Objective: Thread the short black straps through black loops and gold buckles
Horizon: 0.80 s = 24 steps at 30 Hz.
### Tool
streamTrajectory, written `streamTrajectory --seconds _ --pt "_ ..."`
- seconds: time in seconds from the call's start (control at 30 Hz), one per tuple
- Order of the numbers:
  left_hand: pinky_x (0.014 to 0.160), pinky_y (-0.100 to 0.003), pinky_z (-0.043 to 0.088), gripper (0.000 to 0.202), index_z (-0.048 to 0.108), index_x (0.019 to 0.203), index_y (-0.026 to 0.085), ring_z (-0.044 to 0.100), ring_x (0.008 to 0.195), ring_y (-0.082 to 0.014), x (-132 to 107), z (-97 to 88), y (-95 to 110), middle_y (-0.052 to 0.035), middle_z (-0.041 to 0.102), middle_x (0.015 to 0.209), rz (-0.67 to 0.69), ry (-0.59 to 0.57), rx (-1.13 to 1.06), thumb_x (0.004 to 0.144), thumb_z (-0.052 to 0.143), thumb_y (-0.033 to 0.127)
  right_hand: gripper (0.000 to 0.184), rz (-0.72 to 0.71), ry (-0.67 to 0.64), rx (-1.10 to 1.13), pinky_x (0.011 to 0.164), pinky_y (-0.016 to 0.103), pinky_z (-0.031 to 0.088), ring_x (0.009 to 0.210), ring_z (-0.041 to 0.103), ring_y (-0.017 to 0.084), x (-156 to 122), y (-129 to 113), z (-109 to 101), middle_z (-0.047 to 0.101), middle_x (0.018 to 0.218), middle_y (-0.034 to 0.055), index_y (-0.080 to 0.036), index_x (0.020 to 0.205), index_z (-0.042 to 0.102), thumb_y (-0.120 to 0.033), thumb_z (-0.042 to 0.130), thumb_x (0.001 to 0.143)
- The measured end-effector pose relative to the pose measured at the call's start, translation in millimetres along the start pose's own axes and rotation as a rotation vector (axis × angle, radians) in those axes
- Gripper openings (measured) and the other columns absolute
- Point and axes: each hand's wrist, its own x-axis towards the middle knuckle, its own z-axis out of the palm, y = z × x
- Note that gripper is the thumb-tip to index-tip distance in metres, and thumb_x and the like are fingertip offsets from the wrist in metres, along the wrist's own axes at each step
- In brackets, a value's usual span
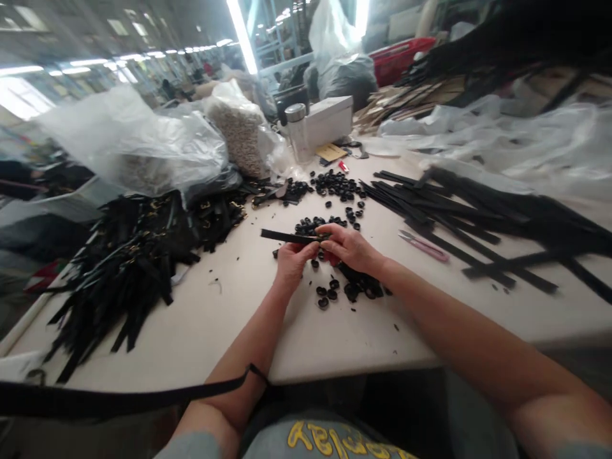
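My left hand (292, 258) is closed, pinching a black strap (282, 236) near its right end; the strap sticks out level to the left above the table. My right hand (348, 245) is closed too, fingers curled at the same end of the strap, where a small metal piece shows; what it grips is too small to name. Both hands hover over a scatter of small black rings (345, 287) on the pale table (229, 319). More black rings (337, 183) lie farther back.
A heap of finished black straps (138, 255) lies at the left, loose black strips (478, 217) at the right. Pink snips (423, 245) lie right of my hands. Plastic bags (138, 140), a white box (329, 118) and a metal flask (297, 131) stand behind.
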Motion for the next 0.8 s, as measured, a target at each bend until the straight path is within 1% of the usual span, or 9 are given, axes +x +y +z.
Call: streamTrajectory --seconds 0.07,0.13,0.2,0.3,0.4,0.5,0.6,0.73,0.8 --pt "0.056 -0.025 0.045 0.027 0.072 0.073 0.013 0.056 0.054 -0.0106 -1.5 0.9 2.1 -0.0014 0.067 0.064 -0.008 -0.032 -0.023 0.061 0.082 0.035 0.047 -0.006 -0.011 -0.041 0.049 0.023 0.050 0.049 0.059 0.011 0.5 0.5 -0.2 0.064 0.065 -0.0017 -0.015 0.130 0.045 -0.034 0.050 0.087" --pt "0.057 -0.027 0.046 0.026 0.071 0.072 0.014 0.056 0.054 -0.0111 -1.6 1.9 3.2 -0.0008 0.066 0.063 -0.039 -0.063 -0.076 0.062 0.081 0.035 0.048 -0.037 -0.014 -0.133 0.050 0.025 0.051 0.050 0.060 0.013 1.9 2.0 -3.8 0.064 0.064 -0.0008 -0.016 0.132 0.045 -0.037 0.048 0.089" --pt "0.059 -0.030 0.047 0.025 0.071 0.075 0.015 0.058 0.056 -0.0126 0.1 2.2 3.7 -0.0030 0.068 0.068 -0.030 -0.048 -0.092 0.065 0.079 0.036 0.047 -0.069 0.013 -0.238 0.055 0.028 0.053 0.052 0.062 0.015 4.6 5.0 -11.4 0.067 0.066 0.0025 -0.018 0.131 0.048 -0.041 0.046 0.089" --pt "0.057 -0.033 0.050 0.025 0.070 0.072 0.016 0.059 0.054 -0.0142 5.2 -3.1 6.8 -0.0064 0.069 0.068 0.000 0.002 -0.100 0.064 0.081 0.036 0.044 -0.047 0.152 -0.397 0.064 0.032 0.054 0.059 0.067 0.018 10.5 12.8 -28.4 0.071 0.074 0.0076 -0.023 0.125 0.054 -0.044 0.049 0.087" --pt "0.061 -0.032 0.053 0.019 0.071 0.074 0.018 0.062 0.058 -0.0143 11.4 -19.3 16.1 -0.0036 0.070 0.072 0.008 0.114 -0.187 0.067 0.080 0.032 0.045 0.062 0.288 -0.422 0.067 0.034 0.055 0.063 0.070 0.022 16.9 21.7 -45.9 0.072 0.076 0.0058 -0.023 0.119 0.058 -0.047 0.051 0.081" --pt "0.061 -0.028 0.054 0.013 0.071 0.072 0.017 0.063 0.059 -0.0130 17.6 -48.6 31.3 -0.0021 0.070 0.072 0.004 0.310 -0.309 0.066 0.081 0.023 0.042 0.155 0.321 -0.433 0.064 0.034 0.054 0.064 0.071 0.023 21.3 27.1 -57.3 0.072 0.074 0.0033 -0.024 0.108 0.063 -0.049 0.053 0.076" --pt "0.058 -0.024 0.052 0.014 0.068 0.071 0.015 0.061 0.056 -0.0107 25.2 -92.6 53.0 -0.0033 0.069 0.069 0.044 0.480 -0.371 0.065 0.081 0.015 0.035 0.197 0.305 -0.484 0.060 0.034 0.052 0.061 0.070 0.024 23.3 28.3 -61.3 0.072 0.072 0.0029 -0.027 0.097 0.067 -0.048 0.055 0.072" --pt "0.056 -0.018 0.051 0.019 0.059 0.067 0.013 0.059 0.053 -0.0070 29.4 -163.7 101.1 0.0009 0.063 0.063 0.163 0.688 -0.376 0.067 0.078 0.010 0.030 0.177 0.282 -0.492 0.060 0.033 0.050 0.059 0.069 0.022 26.1 29.9 -62.2 0.073 0.073 0.0035 -0.028 0.093 0.068 -0.047 0.056 0.073" --pt "0.055 -0.015 0.050 0.023 0.054 0.067 0.014 0.059 0.054 -0.0056 21.5 -189.0 130.4 0.0030 0.060 0.061 0.239 0.788 -0.364 0.070 0.076 0.012 0.029 0.149 0.280 -0.495 0.061 0.033 0.050 0.060 0.068 0.022 25.8 29.3 -61.8 0.072 0.072 0.0041 -0.027 0.092 0.069 -0.046 0.056 0.074"
